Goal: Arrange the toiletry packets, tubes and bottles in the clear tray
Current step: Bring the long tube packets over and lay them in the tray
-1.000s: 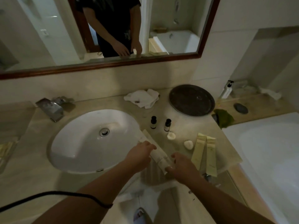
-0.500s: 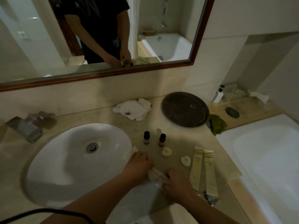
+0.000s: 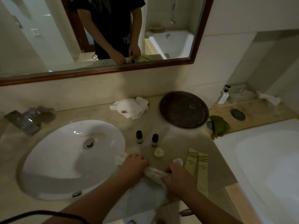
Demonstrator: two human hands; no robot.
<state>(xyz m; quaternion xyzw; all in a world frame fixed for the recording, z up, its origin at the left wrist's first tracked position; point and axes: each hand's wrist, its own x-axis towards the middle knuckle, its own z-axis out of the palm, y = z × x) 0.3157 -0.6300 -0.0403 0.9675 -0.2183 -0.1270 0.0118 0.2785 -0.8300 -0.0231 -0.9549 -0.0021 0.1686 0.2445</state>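
My left hand (image 3: 133,164) and my right hand (image 3: 177,177) both grip white toiletry packets (image 3: 153,172) low over the counter's front edge; one packet end (image 3: 119,158) sticks out past my left hand. Two small dark bottles (image 3: 139,136) (image 3: 154,140) stand upright behind my hands. Two small white round pieces (image 3: 158,152) (image 3: 178,161) lie between the bottles and my right hand. Two pale yellow tubes (image 3: 198,167) lie side by side to the right of my right hand. A clear tray (image 3: 142,194) seems to sit under my wrists, hard to make out.
A white sink basin (image 3: 71,157) fills the left, with a metal faucet (image 3: 24,120) behind it. A crumpled white cloth (image 3: 131,106) and a dark round tray (image 3: 183,109) sit at the back. A bathtub (image 3: 265,159) borders the counter on the right, beside a green leaf (image 3: 220,126).
My hands have lowered the packets toward the counter's front edge and drawn closer together. The camera has tilted, so the counter items appear lower in view.
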